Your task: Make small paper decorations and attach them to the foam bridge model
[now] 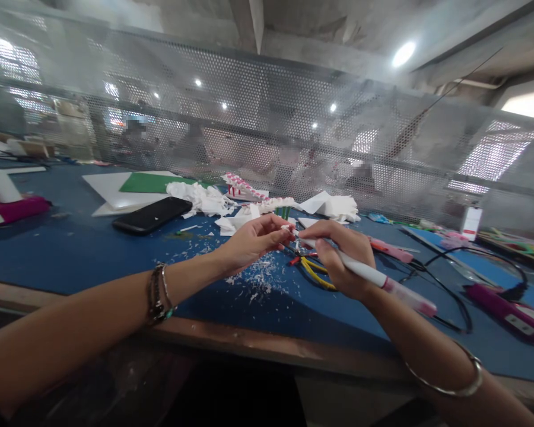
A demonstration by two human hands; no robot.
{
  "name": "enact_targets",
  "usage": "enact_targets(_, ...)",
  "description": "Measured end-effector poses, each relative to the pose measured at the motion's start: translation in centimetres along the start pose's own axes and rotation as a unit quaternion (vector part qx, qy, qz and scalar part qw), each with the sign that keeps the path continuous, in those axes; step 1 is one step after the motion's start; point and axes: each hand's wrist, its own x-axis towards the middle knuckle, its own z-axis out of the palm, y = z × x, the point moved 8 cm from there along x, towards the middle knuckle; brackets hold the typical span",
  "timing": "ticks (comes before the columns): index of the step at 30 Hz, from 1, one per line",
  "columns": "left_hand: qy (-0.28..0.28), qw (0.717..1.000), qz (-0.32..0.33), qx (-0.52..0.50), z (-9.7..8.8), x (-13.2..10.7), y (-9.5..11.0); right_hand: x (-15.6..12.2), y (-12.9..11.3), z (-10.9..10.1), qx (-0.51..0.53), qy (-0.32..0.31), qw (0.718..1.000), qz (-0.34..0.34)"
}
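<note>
Left hand [253,242] pinches a tiny white piece [286,228] above scattered white shavings [262,287] on the blue counter [111,261]; right hand [355,244] grips a slim white-and-pink pen-shaped tool [365,270], tip near the piece. Fine shaping seems underway; the next stroke calls for steadiness.

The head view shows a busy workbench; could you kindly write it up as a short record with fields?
Left hand: pinches a small white piece
Right hand: holds a white pen-like tool, tip close to the piece
Contact between tip and piece: too small to tell
Below the hands: white scraps on a blue tabletop
Toward the left: dark phone
Behind the phone: green sheet lying partly on white sheets
Background: perforated screen
</note>
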Motion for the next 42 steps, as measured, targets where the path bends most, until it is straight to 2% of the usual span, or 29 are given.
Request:
enact_targets(8, 0.011, 1.000, -0.002, -0.004, 0.0, -0.1, 0.3, 0.0, 0.2, -0.5, -0.005, 0.011, 1.000, 0.008)
enact_targets(12, 0.032, 0.999, 0.001, -0.003, -0.4, -0.1, 0.7, 0.1, 0.4, -0.2, -0.032, -0.005, 0.999, 0.008)
enact_targets(18, 0.068, 0.997, 0.028, 0.005, -1.6, 0.2, 1.5, 0.6, 2.3, -1.4, -0.109, 0.020, 0.992, 0.060)
enact_targets(20, 0.067, 0.997, 0.031, 0.006, -1.9, 0.3, 1.6, 0.8, 3.5, -1.4, -0.146, -0.013, 0.987, 0.063)
enact_targets(22, 0.065, 0.998, 0.027, 0.008, -2.1, 0.5, 1.5, 0.9, 5.3, -0.7, -0.177, -0.080, 0.979, 0.058)
enact_targets(24, 0.060, 0.998, 0.004, 0.010, -2.2, 0.5, 1.0, 0.4, 7.5, 0.4, -0.189, -0.171, 0.965, 0.056)
enact_targets(25, 0.056, 0.998, -0.014, 0.008, -2.2, 0.5, 0.7, -0.2, 8.7, 1.4, -0.190, -0.236, 0.951, 0.057)
enact_targets(28, 0.035, 0.997, -0.065, -0.007, -1.9, 0.5, -0.4, -1.5, 11.8, 1.9, -0.204, -0.268, 0.938, 0.083)
enact_targets(32, 0.009, 0.995, -0.098, -0.012, -1.5, 0.4, -1.0, -3.2, 14.1, 1.9, -0.223, -0.260, 0.931, 0.129)
enact_targets(36, -0.032, 0.991, -0.127, -0.011, -0.7, 0.2, -1.5, -2.9, 13.4, 1.8, -0.222, -0.224, 0.936, 0.157)
enact_targets(40, -0.058, 0.988, -0.144, -0.016, -0.2, 0.0, -2.2, -1.0, 9.3, 2.7, -0.175, -0.188, 0.955, 0.150)
enact_targets(42, -0.055, 0.988, -0.145, -0.019, -0.2, -0.1, -2.6, -0.3, 6.7, 3.4, -0.085, -0.156, 0.975, 0.130)
